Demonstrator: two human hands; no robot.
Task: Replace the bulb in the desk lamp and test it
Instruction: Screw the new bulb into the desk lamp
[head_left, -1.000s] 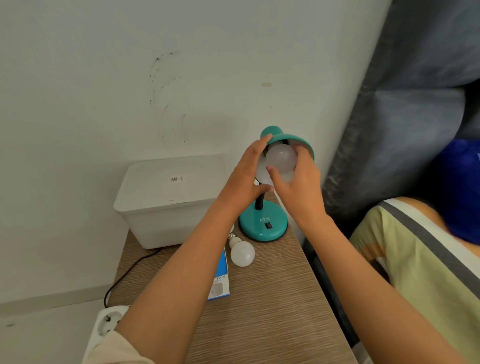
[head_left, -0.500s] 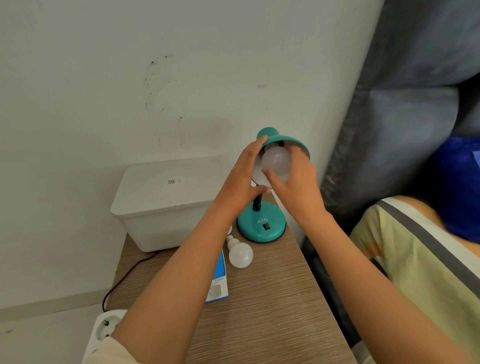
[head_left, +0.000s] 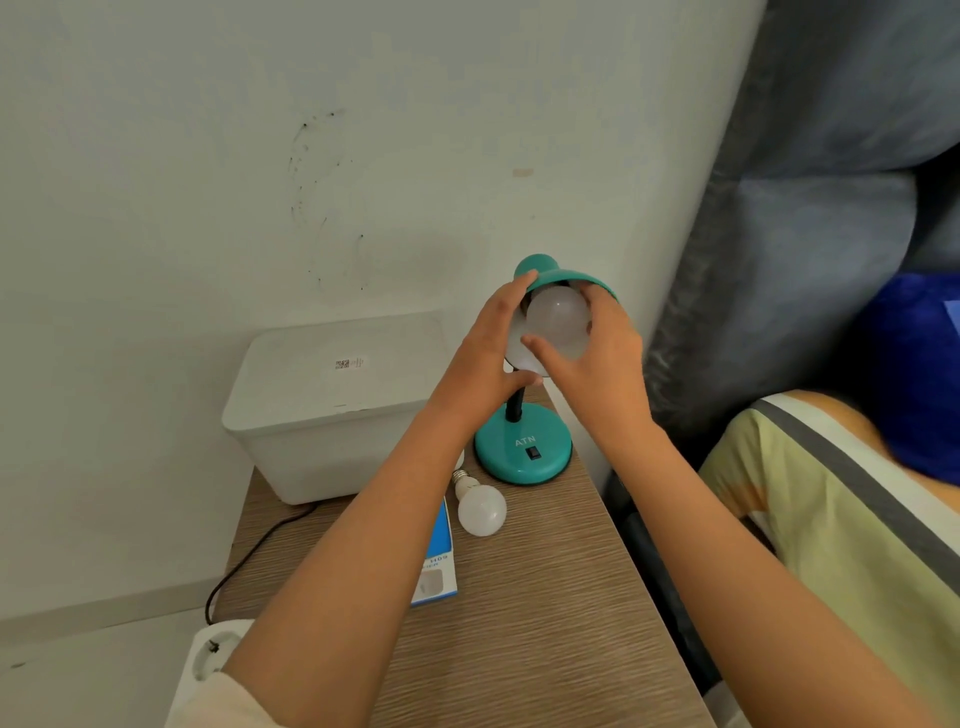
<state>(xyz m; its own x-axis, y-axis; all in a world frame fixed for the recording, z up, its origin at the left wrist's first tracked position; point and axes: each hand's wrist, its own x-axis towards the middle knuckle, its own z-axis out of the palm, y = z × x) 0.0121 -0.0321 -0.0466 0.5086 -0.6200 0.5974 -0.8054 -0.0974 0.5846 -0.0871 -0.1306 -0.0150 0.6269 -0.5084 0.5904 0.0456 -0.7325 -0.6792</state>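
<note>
A pale wall (head_left: 208, 156) with dark scuff marks fills the upper left. A wood-grain table (head_left: 545, 623) stands against it. A grey curtain (head_left: 805, 208) hangs at the right. A white lidded storage box (head_left: 332, 415) rests on the table's far left. A white power strip (head_left: 208, 654) lies on the light floor (head_left: 78, 665). Lighting is even and soft.
</note>
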